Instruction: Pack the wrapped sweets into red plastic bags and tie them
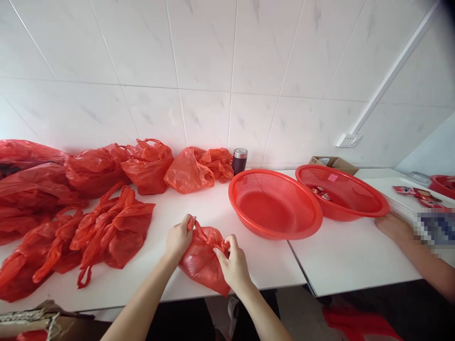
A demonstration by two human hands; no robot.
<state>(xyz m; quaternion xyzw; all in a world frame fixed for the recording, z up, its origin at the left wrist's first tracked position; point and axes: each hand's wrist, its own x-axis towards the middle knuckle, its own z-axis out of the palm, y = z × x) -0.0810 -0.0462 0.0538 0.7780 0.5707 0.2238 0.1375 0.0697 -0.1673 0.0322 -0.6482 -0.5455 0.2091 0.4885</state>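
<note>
A filled red plastic bag (204, 263) rests at the front edge of the white table, with both of my hands at its top. My left hand (180, 237) is closed around one of its handles. The fingers of my right hand (232, 263) pinch the gathered plastic on the other side. What the bag contains cannot be made out through the plastic. Just beyond it to the right sits a red perforated basin (273, 208), its bottom bare.
Several tied red bags (117, 227) crowd the table's left side and the wall. A dark cup (240, 161) stands by the wall. At right, a co-worker's hand (394, 225) touches a second red basin (377, 201) holding small wrapped pieces. A cardboard box (28, 322) is at lower left.
</note>
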